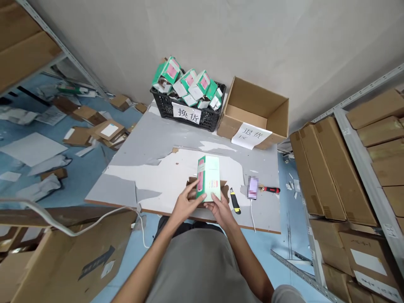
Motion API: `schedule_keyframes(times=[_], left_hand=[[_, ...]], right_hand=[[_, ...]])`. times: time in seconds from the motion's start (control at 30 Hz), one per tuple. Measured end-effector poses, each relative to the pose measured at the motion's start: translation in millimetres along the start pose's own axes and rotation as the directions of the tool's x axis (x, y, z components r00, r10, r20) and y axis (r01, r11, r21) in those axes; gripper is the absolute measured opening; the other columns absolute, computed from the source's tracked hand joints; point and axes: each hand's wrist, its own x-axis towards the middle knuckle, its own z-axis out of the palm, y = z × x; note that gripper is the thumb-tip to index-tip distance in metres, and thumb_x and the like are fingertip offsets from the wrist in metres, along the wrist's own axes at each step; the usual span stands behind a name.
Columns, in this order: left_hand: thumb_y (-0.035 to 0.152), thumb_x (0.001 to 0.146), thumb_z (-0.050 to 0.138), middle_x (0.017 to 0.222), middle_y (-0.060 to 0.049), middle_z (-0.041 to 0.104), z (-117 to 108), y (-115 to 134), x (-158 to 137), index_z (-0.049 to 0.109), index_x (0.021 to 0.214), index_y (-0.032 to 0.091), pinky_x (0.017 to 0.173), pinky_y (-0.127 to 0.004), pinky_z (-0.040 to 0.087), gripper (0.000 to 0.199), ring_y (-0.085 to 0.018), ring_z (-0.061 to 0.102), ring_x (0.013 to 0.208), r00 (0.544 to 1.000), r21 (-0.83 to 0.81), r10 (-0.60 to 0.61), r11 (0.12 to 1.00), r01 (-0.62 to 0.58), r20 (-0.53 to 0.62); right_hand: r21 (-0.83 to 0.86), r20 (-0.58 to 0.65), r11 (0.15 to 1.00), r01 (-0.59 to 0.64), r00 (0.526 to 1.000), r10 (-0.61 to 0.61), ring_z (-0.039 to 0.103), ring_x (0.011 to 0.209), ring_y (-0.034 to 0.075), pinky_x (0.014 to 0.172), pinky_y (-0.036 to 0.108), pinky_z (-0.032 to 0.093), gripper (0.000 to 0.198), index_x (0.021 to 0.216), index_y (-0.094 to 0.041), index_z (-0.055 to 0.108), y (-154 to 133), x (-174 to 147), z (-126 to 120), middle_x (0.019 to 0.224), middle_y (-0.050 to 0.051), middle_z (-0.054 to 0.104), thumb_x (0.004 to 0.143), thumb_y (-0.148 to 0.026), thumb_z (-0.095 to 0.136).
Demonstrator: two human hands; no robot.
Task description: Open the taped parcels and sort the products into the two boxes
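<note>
A green and white product box (212, 176) with a pink panel on its left side is held between both hands, tilted above the table's front edge. My left hand (189, 200) grips its left side and lower edge, fingers along the pink panel. My right hand (220, 206) holds the lower right corner, its thumb on the pale front. Partly hidden beneath the box lies a piece of brown cardboard (224, 189). Just right of it rests a yellow and black utility knife (235, 201).
On the worn table (116, 181), a black crate (164, 105) full of green and white boxes stands at the back, beside an open cardboard carton (227, 122). A phone (253, 187) with a cable and a red-black tool (272, 190) lie right. Shelving (344, 130) with cartons flanks the table.
</note>
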Motion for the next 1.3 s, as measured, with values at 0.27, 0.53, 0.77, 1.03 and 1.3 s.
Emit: schedule_keyframes(times=[0.27, 0.53, 0.77, 1.03, 1.3], left_hand=[[0.079, 0.07, 0.103, 0.171, -0.022, 0.069, -33, -2, 10, 0.064, 0.173, 0.02, 0.102, -0.05, 0.076, 0.125, -0.041, 0.085, 0.128, 0.979, -0.13, -0.202, 0.971, 0.2, 0.002], [0.081, 0.07, 0.1, 0.172, -0.026, 0.067, -58, 12, 44, 0.063, 0.174, 0.019, 0.098, -0.051, 0.076, 0.126, -0.046, 0.081, 0.136, 0.974, -0.059, -0.222, 0.973, 0.225, 0.05], [0.074, 0.077, 0.098, 0.178, -0.024, 0.061, -61, 19, 76, 0.063, 0.174, 0.018, 0.126, -0.06, 0.062, 0.118, -0.049, 0.065, 0.161, 0.974, -0.053, -0.176, 0.981, 0.185, 0.145], [0.069, 0.08, 0.096, 0.181, -0.024, 0.057, -43, 19, 104, 0.064, 0.172, 0.016, 0.135, -0.061, 0.054, 0.11, -0.048, 0.057, 0.168, 0.982, -0.072, -0.106, 0.99, 0.119, 0.157], [0.064, 0.087, 0.089, 0.182, -0.018, 0.058, -9, 43, 124, 0.065, 0.172, 0.021, 0.136, -0.055, 0.053, 0.099, -0.042, 0.053, 0.173, 0.985, 0.007, -0.041, 0.999, 0.04, 0.167]], right_hand=[[-0.314, 0.037, 0.95, 0.002, 0.999, 0.01, 0.087, 0.087, 0.028, 0.078, 0.045, 0.077, 0.1, 0.17, -0.032, 0.066, 10, 22, 19, 0.138, 0.012, 0.086, 0.086, -0.075, 0.1], [-0.507, 0.099, 0.859, 0.069, 0.995, -0.022, 0.087, 0.093, 0.029, 0.085, 0.049, 0.076, 0.106, 0.18, -0.034, 0.06, -8, 47, 34, 0.15, 0.011, 0.083, 0.09, -0.082, 0.091], [-0.465, 0.067, 0.88, 0.094, 0.995, -0.071, 0.089, 0.103, 0.031, 0.103, 0.057, 0.075, 0.105, 0.181, -0.036, 0.059, -12, 65, 37, 0.171, 0.01, 0.071, 0.092, -0.083, 0.087], [-0.436, 0.036, 0.893, 0.108, 0.994, -0.103, 0.083, 0.128, 0.037, 0.112, 0.06, 0.071, 0.108, 0.184, -0.034, 0.054, -27, 85, 27, 0.174, 0.01, 0.069, 0.091, -0.077, 0.09], [-0.425, 0.009, 0.89, 0.166, 0.984, -0.179, 0.076, 0.142, 0.039, 0.111, 0.057, 0.072, 0.1, 0.178, -0.036, 0.062, -67, 88, 23, 0.179, 0.006, 0.064, 0.09, -0.073, 0.092]])
